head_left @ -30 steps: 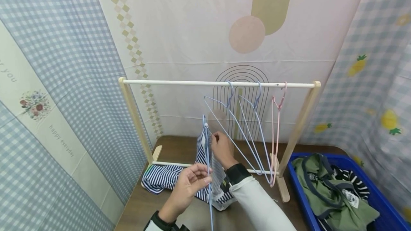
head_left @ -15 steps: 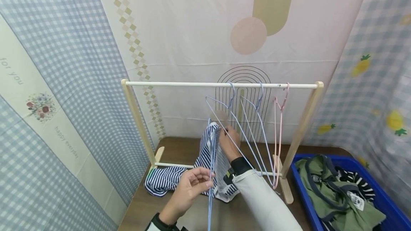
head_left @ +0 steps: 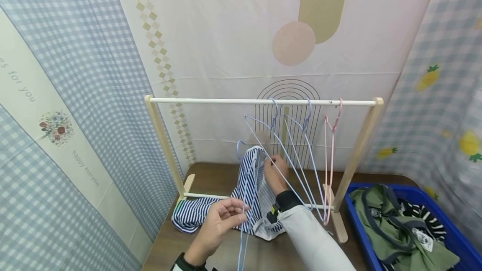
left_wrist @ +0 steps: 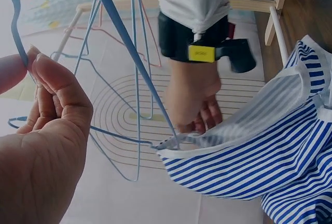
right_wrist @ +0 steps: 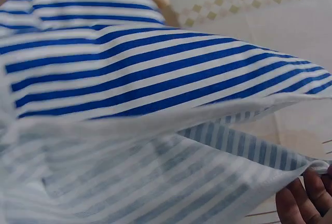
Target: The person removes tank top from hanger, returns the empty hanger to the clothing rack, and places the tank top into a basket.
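A blue wire hanger [head_left: 244, 195] is pinched between thumb and fingers of my left hand [head_left: 220, 222], low in front of the rack. Its upper end reaches the neckline edge of a navy-and-white striped shirt [head_left: 244, 177]; in the left wrist view one hanger arm [left_wrist: 137, 60] goes into the fabric opening. With its fingertips my right hand [head_left: 276, 174] holds the shirt's pale edge, pulling the opening apart, as the right wrist view shows at the fingers [right_wrist: 303, 198]. The rest of the shirt lies bunched on the table.
Behind the hands stands a rack with a white rail [head_left: 211, 101] and wooden posts. Two blue hangers [head_left: 278, 139] and a pink hanger [head_left: 332, 145] hang on its right half. A blue basket [head_left: 355, 227] with a green garment [head_left: 395, 229] stands at the right.
The hanger has turned, so its hook now points left and its two sides show apart. My right hand has shifted slightly right with the shirt edge, and the opening looks wider.
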The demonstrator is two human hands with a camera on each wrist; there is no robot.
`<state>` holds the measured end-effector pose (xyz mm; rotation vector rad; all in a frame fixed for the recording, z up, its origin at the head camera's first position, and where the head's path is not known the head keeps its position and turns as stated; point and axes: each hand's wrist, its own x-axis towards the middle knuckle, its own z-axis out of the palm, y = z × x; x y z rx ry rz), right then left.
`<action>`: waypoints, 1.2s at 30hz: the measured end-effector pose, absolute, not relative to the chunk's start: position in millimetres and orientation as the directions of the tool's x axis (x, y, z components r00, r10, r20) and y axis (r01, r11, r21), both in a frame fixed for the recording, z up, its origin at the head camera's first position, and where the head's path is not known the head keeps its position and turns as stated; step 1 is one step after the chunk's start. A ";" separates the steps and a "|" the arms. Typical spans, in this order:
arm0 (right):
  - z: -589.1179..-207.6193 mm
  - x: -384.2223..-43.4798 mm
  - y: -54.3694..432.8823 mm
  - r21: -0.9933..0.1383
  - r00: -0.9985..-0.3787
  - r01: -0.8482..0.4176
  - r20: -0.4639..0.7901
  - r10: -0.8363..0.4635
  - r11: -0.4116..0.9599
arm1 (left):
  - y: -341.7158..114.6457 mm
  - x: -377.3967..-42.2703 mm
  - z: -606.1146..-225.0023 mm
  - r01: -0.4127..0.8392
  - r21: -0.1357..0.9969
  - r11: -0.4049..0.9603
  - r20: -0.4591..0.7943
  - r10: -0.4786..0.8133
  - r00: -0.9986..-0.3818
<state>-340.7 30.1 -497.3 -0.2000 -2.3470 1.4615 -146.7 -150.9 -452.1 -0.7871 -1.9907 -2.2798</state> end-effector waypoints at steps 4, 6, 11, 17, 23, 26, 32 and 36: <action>-509.6 -336.1 38.3 -0.873 -0.928 -0.112 0.262 0.264 0.475 | -150.6 -145.4 -452.5 0.334 0.920 -0.202 0.385 0.322 -0.865; -515.8 -333.1 42.5 -0.861 -0.933 -0.142 0.281 0.225 0.488 | -150.4 -145.1 -452.2 0.331 0.921 -0.203 0.383 0.324 -0.865; -533.6 -323.3 51.6 -0.838 -0.965 -0.179 0.251 0.073 0.515 | -151.3 -146.0 -450.8 0.316 0.927 -0.201 0.366 0.314 -0.876; -551.0 -306.1 63.7 -0.782 -0.947 -0.305 0.188 -0.261 0.543 | -156.1 -149.8 -449.0 0.264 0.940 -0.215 0.320 0.294 -0.901; -568.8 -286.6 66.4 -0.622 -0.888 -0.416 0.123 -0.442 0.663 | -158.3 -151.6 -448.7 0.268 0.942 -0.202 0.318 0.282 -0.905; -579.2 -279.8 67.6 -0.553 -0.846 -0.501 0.149 -0.513 0.666 | -158.3 -151.8 -449.4 0.274 0.942 -0.195 0.322 0.287 -0.902; -623.6 -285.3 72.3 -0.467 -0.756 -0.644 0.269 -0.596 0.606 | -158.0 -151.5 -449.1 0.280 0.940 -0.195 0.327 0.278 -0.903; -660.0 -301.3 71.3 -0.415 -0.734 -0.678 0.335 -0.590 0.607 | -157.0 -151.7 -449.2 0.280 0.938 -0.205 0.330 0.271 -0.904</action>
